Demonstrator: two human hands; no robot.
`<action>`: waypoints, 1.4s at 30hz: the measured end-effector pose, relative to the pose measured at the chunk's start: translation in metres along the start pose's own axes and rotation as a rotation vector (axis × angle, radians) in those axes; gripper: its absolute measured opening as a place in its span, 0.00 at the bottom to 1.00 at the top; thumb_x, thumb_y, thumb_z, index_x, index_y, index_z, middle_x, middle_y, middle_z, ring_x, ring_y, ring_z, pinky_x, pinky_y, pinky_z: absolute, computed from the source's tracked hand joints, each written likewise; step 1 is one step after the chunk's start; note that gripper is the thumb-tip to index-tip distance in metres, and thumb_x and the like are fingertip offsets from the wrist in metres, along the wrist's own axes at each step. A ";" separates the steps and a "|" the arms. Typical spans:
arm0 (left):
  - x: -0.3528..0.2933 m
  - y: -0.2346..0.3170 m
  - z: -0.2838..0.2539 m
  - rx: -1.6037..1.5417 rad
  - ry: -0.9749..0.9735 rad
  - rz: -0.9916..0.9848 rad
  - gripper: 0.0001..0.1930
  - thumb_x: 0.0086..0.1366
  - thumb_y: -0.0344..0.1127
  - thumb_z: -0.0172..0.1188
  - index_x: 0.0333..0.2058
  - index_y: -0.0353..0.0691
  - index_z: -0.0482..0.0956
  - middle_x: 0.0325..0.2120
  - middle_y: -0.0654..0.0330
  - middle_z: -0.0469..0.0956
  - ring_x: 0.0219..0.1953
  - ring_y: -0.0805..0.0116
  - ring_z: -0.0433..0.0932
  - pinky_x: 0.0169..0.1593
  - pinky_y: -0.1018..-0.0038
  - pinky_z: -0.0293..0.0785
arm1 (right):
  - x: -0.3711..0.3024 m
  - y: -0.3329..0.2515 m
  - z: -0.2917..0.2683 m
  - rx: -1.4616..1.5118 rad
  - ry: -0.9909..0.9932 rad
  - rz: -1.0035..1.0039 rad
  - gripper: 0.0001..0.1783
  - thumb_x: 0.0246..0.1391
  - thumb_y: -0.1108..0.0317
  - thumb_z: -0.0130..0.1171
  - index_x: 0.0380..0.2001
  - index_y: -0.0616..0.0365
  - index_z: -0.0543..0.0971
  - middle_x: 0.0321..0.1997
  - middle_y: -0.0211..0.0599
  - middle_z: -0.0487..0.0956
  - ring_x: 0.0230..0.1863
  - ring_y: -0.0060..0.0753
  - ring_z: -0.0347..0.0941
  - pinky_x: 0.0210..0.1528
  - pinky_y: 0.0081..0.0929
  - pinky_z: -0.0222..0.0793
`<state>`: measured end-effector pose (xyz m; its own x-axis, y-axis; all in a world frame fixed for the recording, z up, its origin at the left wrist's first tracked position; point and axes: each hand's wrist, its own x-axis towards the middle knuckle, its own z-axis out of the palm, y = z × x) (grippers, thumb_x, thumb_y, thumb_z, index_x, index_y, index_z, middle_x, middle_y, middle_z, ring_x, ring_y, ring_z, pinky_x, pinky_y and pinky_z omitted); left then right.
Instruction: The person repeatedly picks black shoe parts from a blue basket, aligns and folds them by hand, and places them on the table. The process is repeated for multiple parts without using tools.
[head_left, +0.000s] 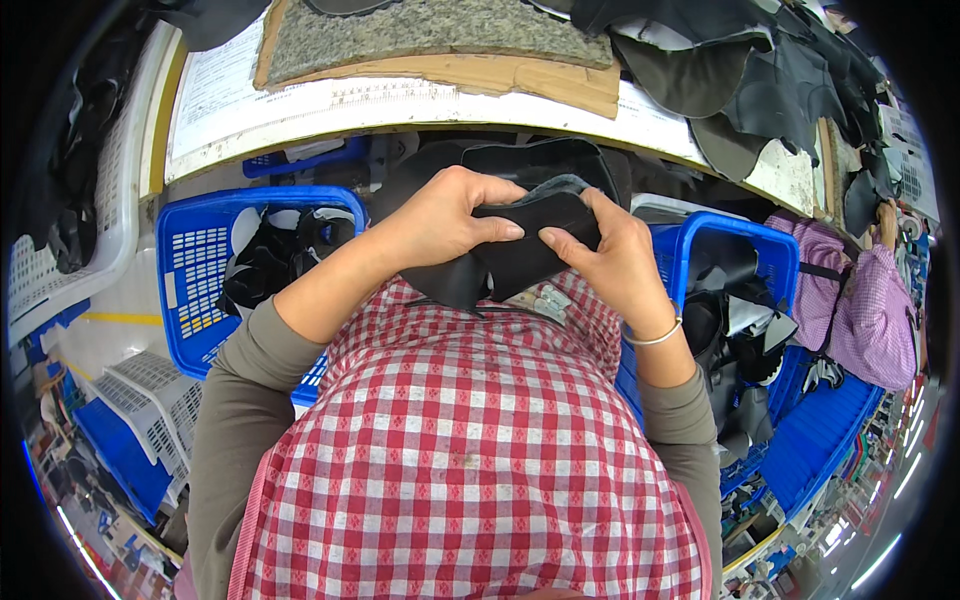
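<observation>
Pinching curved black leather [526,258] (smooth, fuzzy grey inside): left hand [448,215], right hand [617,252], each grip closed

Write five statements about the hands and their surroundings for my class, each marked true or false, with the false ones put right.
1. The left hand and the right hand both hold one black piece. True.
2. The bracelet is on the left wrist. False: the bracelet is on the right wrist.
3. The apron is plain blue. False: the apron is red-and-white checked.
4. A blue basket stands on either side: left basket, right basket. True.
5. The grey slab is on the floor. False: the grey slab is on the table.
</observation>
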<state>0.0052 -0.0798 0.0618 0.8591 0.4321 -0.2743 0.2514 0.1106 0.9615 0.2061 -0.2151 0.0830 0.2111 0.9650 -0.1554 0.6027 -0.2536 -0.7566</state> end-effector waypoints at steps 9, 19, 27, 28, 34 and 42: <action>-0.001 -0.002 0.000 0.033 -0.032 0.039 0.27 0.66 0.23 0.67 0.64 0.34 0.77 0.49 0.59 0.86 0.48 0.77 0.81 0.54 0.75 0.80 | -0.018 0.011 0.021 0.119 0.329 -0.173 0.22 0.59 0.66 0.72 0.49 0.62 0.73 0.38 0.44 0.83 0.40 0.46 0.83 0.42 0.31 0.77; -0.001 -0.011 -0.004 0.082 -0.042 0.065 0.24 0.67 0.24 0.67 0.62 0.33 0.79 0.50 0.60 0.85 0.47 0.78 0.80 0.54 0.75 0.79 | -0.009 0.010 0.010 0.220 0.225 -0.047 0.25 0.59 0.71 0.72 0.54 0.62 0.70 0.32 0.39 0.84 0.34 0.28 0.82 0.38 0.24 0.75; -0.005 -0.004 0.001 0.033 -0.008 0.012 0.20 0.66 0.23 0.68 0.57 0.30 0.82 0.46 0.60 0.86 0.45 0.78 0.80 0.53 0.76 0.78 | -0.005 0.009 0.003 0.386 0.138 0.070 0.11 0.60 0.70 0.71 0.42 0.62 0.80 0.33 0.39 0.86 0.35 0.28 0.82 0.39 0.24 0.75; -0.004 -0.001 0.001 0.006 -0.008 -0.012 0.18 0.65 0.23 0.68 0.54 0.30 0.83 0.44 0.61 0.86 0.45 0.79 0.80 0.52 0.77 0.78 | -0.005 0.007 0.002 0.383 0.117 0.077 0.10 0.60 0.70 0.71 0.40 0.62 0.81 0.33 0.39 0.85 0.34 0.30 0.82 0.39 0.26 0.75; 0.008 0.010 -0.009 0.164 -0.104 0.023 0.07 0.65 0.25 0.71 0.30 0.33 0.80 0.22 0.74 0.70 0.29 0.85 0.64 0.32 0.78 0.65 | -0.003 -0.004 0.012 0.095 0.262 -0.228 0.10 0.57 0.67 0.72 0.34 0.60 0.81 0.29 0.42 0.79 0.33 0.47 0.77 0.36 0.37 0.73; 0.019 0.007 0.005 0.313 0.049 0.016 0.15 0.61 0.35 0.74 0.26 0.31 0.78 0.17 0.54 0.69 0.20 0.70 0.66 0.27 0.66 0.63 | 0.000 -0.003 0.003 0.007 0.187 -0.124 0.13 0.57 0.65 0.72 0.33 0.61 0.79 0.28 0.43 0.77 0.30 0.47 0.76 0.34 0.38 0.71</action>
<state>0.0255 -0.0752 0.0637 0.8438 0.4746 -0.2506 0.3691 -0.1741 0.9129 0.2020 -0.2144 0.0829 0.2752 0.9596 0.0593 0.6279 -0.1327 -0.7669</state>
